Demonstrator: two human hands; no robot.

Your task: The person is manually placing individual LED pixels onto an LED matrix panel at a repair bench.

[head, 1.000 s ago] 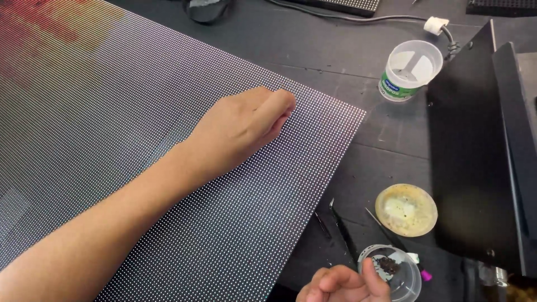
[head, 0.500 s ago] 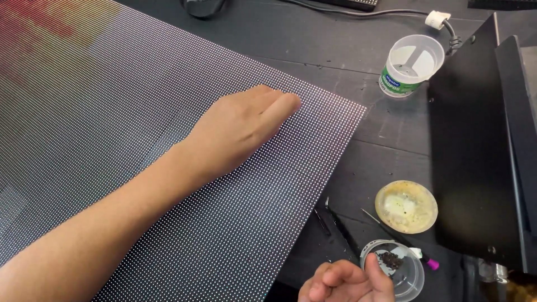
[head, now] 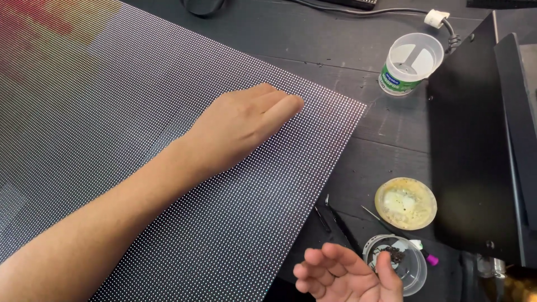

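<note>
A large flat panel covered in a fine grid of small dots (head: 112,112) lies across the dark table, with a reddish patch at its top left. My left hand (head: 243,123) rests flat on the panel near its right corner, fingers together and pointing right, holding nothing. My right hand (head: 347,277) is at the bottom edge, palm up with fingers loosely apart. Its thumb tip is over a small clear round dish (head: 405,265) that holds tiny dark bits.
A clear plastic cup with a green label (head: 411,64) stands at the top right. A shallow yellowish dish (head: 405,202) lies beside a big black box (head: 475,145). Thin tweezers (head: 335,215) lie on the dark table (head: 363,39). A white plug and cable (head: 436,18) run along the far edge.
My right hand has risen into view and opened, its thumb now over the clear dish. My left hand has stayed flat on the panel.
</note>
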